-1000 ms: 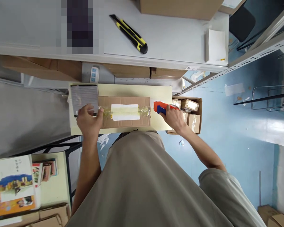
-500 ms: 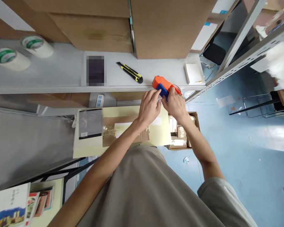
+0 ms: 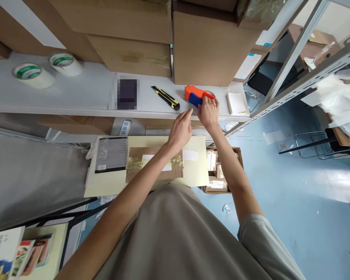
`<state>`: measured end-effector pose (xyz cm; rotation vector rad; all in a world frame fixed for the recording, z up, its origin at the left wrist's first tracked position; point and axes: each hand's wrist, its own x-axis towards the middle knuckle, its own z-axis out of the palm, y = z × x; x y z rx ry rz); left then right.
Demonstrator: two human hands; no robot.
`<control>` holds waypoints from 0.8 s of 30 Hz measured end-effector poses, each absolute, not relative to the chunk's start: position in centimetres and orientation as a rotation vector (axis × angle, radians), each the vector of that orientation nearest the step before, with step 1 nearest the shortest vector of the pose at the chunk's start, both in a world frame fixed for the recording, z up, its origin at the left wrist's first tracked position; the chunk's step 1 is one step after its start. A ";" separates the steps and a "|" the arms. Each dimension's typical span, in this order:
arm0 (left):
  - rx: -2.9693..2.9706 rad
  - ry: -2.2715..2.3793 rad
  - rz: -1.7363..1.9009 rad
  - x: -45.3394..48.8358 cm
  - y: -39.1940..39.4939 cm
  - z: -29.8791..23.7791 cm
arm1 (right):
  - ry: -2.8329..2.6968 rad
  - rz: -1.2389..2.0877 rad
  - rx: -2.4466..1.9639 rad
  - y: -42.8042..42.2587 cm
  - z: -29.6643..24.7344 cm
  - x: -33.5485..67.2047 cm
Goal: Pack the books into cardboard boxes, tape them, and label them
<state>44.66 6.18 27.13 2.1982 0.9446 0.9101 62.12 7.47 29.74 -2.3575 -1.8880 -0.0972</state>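
Note:
My right hand (image 3: pixel 209 112) is closed around the near end of an orange and blue tape dispenser (image 3: pixel 195 99), which is at the front part of the grey shelf. Part of a tape roll shows behind the handle. My left hand (image 3: pixel 180 130) is just in front of the shelf edge, apart from the dispenser, its fingers stretched forward and close together with nothing visible in them. To the left of the dispenser lies a black and yellow utility knife (image 3: pixel 166 97). Below my hands, a taped cardboard box (image 3: pixel 131 167) rests on a pale yellow board (image 3: pixel 196 171).
Two tape rolls (image 3: pixel 35 76) and a blurred dark rectangle (image 3: pixel 127 94) are on the shelf (image 3: pixel 90 97), with large cartons (image 3: pixel 207 50) behind. A white pad (image 3: pixel 237 103) lies at its right end. An open carton of small boxes (image 3: pixel 216 183) stands by the board.
My left hand has come off the tape dispenser and drawn back a little. The right hand has moved slightly left with the dispenser, now lower over the shelf. The view has shifted.

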 end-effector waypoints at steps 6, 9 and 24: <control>2.087 1.125 0.881 37.9 2.5 24.7 | -1.803 -0.174 -2.412 7.3 29.0 61.6; 2.005 1.319 0.880 32.0 1.0 23.1 | -1.799 -0.210 -2.356 4.1 28.2 60.3; 1.508 1.865 0.515 19.7 -6.7 19.5 | -1.474 0.819 -2.492 -13.1 20.6 44.8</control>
